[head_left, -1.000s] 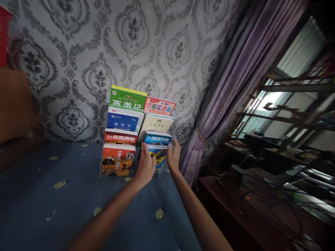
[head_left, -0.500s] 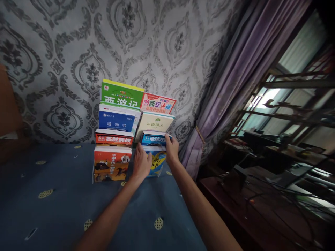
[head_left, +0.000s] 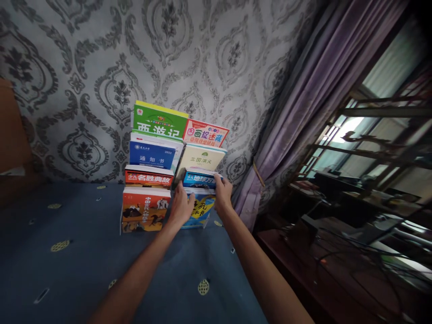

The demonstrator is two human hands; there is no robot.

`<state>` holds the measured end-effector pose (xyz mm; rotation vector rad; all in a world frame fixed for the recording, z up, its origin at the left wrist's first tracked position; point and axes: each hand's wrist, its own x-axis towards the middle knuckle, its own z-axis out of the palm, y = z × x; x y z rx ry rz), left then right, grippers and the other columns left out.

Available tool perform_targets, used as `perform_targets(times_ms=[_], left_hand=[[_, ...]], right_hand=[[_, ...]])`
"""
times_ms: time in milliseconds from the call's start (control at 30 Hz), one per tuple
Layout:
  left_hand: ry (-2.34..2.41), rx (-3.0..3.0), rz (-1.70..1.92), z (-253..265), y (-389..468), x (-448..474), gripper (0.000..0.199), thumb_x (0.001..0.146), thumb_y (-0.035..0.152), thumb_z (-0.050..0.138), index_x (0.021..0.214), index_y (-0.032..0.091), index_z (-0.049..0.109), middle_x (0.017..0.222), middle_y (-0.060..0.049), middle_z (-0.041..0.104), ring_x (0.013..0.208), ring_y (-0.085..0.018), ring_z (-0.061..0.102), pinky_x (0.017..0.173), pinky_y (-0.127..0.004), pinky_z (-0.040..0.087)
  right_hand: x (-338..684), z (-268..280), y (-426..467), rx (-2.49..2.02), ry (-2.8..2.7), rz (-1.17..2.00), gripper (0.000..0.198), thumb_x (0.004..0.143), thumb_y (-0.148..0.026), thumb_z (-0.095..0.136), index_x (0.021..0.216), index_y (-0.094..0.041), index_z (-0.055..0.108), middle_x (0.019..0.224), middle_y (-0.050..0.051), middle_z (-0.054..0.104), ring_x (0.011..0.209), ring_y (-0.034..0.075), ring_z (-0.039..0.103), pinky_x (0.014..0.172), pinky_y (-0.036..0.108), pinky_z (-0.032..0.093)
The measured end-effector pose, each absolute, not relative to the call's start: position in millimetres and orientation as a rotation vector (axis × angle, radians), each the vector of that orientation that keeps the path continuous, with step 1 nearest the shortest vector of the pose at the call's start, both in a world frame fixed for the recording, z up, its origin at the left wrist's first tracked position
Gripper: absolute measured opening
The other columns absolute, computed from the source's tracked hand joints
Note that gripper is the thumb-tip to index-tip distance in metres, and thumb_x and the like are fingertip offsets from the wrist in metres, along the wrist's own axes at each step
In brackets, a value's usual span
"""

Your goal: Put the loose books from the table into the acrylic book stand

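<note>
Two side-by-side columns of books stand in tiers against the wall, on a mostly hidden clear stand point(head_left: 120, 225). In the right column, my left hand point(head_left: 181, 206) grips the left edge of a blue book point(head_left: 200, 179), and my right hand point(head_left: 223, 192) closes on its right edge. Just in front of it is a blue and yellow book point(head_left: 199, 216), partly covered by my left hand. Behind it rise a cream book point(head_left: 201, 158) and a pink-red one point(head_left: 206, 133). The left column holds an orange book point(head_left: 146, 211), a red one point(head_left: 148, 178), a blue one point(head_left: 151, 155) and a green one point(head_left: 158, 122).
The books rest on a dark blue patterned cloth point(head_left: 81, 261). Patterned wallpaper point(head_left: 101, 54) is behind them, with a tied purple curtain point(head_left: 286, 121) to the right. Farther right, a dark red wooden surface point(head_left: 297, 265) carries tangled cables. A brown box-like object point(head_left: 16, 135) stands at far left.
Both hands stay at the edges of the blue book, which looks nearly unmoved. The whole view has shifted slightly.
</note>
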<state>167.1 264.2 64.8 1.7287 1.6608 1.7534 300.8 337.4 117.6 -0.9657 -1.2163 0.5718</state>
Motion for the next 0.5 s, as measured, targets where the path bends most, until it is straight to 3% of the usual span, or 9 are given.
perform_targets(times_ms=[133,500], left_hand=[[1.628,1.745,1.766,79,256,166,0.070,0.090,0.024,0.049,0.153,0.013,0.020,0.142,-0.019,0.052,0.135,-0.031,0.049,0.113,-0.047,0.039],[1.658,1.742,1.647,87,257,164,0.073,0.089,0.022,0.055,0.153,0.013,0.022,0.137,-0.020,0.056,0.126,-0.033,0.057,0.110,-0.049,0.041]], right_hand=[[300,123,342,-0.965,-1.194,0.627,0.046,0.073,-0.061,0.059,0.072,-0.016,0.067,0.058,-0.001,0.058,0.063,0.018,0.051,0.057,0.028,0.041],[295,124,347,-0.996,-1.161,0.596,0.039,0.073,-0.054,0.058,0.069,-0.016,0.065,0.055,-0.003,0.055,0.060,0.016,0.049,0.055,0.027,0.041]])
